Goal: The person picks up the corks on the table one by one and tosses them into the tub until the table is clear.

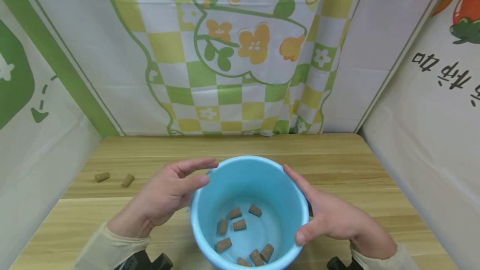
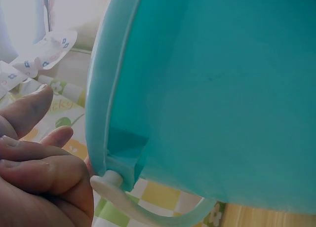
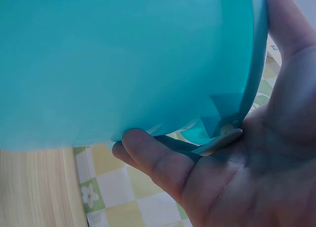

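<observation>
A light blue bucket [image 1: 249,161] stands in front of me, with several short brown cork-like cylinders [image 1: 239,224] lying on its bottom. At the bucket's left rim is my left hand [image 1: 165,193], its fingers loosely bent and holding nothing. The left wrist view shows that hand beside the rim and the pale handle [image 2: 148,216]; whether a fingertip touches cannot be told. My right hand [image 1: 330,216] holds the right side of the bucket, thumb on the rim. In the right wrist view its fingers [image 3: 158,160] lie along the outer wall by the handle.
Two more brown cylinders [image 1: 102,177] lie on the wooden table [image 1: 157,149] at the left. A patterned white, green and yellow cloth [image 1: 240,107] hangs behind the table's far edge. Printed white panels [image 1: 423,136] stand along both sides.
</observation>
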Tool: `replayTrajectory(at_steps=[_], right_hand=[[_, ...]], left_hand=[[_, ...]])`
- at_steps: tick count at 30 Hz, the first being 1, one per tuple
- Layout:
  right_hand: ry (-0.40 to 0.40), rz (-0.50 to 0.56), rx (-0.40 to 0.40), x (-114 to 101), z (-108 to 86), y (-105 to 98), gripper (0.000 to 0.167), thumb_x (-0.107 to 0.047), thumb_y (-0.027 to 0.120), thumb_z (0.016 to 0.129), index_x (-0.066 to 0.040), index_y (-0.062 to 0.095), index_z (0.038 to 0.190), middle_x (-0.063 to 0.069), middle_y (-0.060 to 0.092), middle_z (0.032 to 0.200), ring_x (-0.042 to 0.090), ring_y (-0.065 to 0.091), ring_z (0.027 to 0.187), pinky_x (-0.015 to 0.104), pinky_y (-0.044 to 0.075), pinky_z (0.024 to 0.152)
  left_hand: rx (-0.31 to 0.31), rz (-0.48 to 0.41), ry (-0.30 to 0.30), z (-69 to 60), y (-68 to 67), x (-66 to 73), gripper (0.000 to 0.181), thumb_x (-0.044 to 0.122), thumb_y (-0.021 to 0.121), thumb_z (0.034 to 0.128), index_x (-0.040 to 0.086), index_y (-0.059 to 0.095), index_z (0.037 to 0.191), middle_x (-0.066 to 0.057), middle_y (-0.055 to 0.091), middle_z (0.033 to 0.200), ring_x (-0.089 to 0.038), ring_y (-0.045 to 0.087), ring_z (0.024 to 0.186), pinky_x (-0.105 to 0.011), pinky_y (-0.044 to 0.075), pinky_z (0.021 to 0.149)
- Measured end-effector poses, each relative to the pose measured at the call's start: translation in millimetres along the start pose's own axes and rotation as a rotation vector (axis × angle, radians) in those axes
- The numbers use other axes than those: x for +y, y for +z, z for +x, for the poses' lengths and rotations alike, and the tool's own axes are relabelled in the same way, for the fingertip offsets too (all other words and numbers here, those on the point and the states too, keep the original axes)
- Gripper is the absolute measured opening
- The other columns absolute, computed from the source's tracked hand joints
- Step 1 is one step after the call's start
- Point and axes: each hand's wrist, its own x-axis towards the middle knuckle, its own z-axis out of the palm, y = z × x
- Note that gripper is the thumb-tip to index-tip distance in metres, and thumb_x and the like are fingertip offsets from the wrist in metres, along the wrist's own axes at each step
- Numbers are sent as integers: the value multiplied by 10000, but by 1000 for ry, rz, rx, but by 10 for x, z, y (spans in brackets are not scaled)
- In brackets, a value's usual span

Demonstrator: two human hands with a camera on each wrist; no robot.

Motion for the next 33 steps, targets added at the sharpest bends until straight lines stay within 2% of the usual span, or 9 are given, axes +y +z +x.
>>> replayTrajectory(at_steps=[4,8,9,11,13,16,23,30,33], right_hand=[[1,9,-1,7,3,-3,1258,-133,862,797,-324,-94,1592,241,256,1551,466,463,1255,456,477,956],[1,16,-2,19,5,-6,1250,-136,859,801,-334,-87,1592,237,248,1554,470,454,1258,469,475,956],[0,17,-3,21,5,-7,1248,-139,859,802,-335,-87,1592,239,247,1553,472,453,1257,471,476,954],[1,18,-5,23,4,-6,1245,-144,857,804,-338,-88,1592,240,247,1553,473,455,1256,471,478,952],[6,19,-5,21,1,-6,1246,-147,857,805,-339,-89,1591,237,248,1554,468,458,1257,468,478,953],[18,25,-5,16,-5,-5,1247,-151,859,803,-344,-88,1591,229,253,1554,458,466,1255,464,480,952],[15,25,-5,23,-5,-8,1253,-130,857,801,-346,-92,1590,236,263,1548,462,472,1248,465,484,945],[3,15,-3,31,1,-9,1258,-120,858,798,-334,-94,1591,240,263,1548,467,464,1255,463,481,949],[4,13,1,28,0,-9,1260,-117,861,795,-338,-89,1592,238,265,1547,465,468,1252,460,484,946]], left_hand=[[11,7,-5,3,-21,-20,500,129,632,998,-4,480,1454,-228,374,1497,-254,571,1108,-433,489,935],[18,30,-3,0,-34,-31,502,136,632,999,0,478,1456,-224,391,1488,-106,489,771,-343,504,877],[20,34,-2,0,-36,-34,504,138,632,999,-2,476,1457,-225,392,1488,-91,463,737,-324,505,859],[27,46,-2,-3,-42,-42,508,142,636,997,2,477,1458,-218,411,1478,-64,358,604,-231,488,715],[37,52,-1,-8,-49,-50,504,147,640,996,10,485,1456,-214,425,1471,-46,286,528,-174,407,576],[54,56,2,-16,-64,-68,477,153,646,993,40,522,1440,-197,453,1456,-39,256,501,-164,280,480],[96,89,12,-47,-149,-117,456,121,640,991,67,541,1433,-139,495,1440,-28,257,463,-156,268,443],[164,79,24,-144,-411,-119,439,111,611,1008,149,544,1440,-38,534,1406,-23,251,471,-168,221,443],[165,63,34,-201,-540,-133,431,104,585,1021,182,541,1444,-6,543,1403,-47,227,480,-196,189,438]])
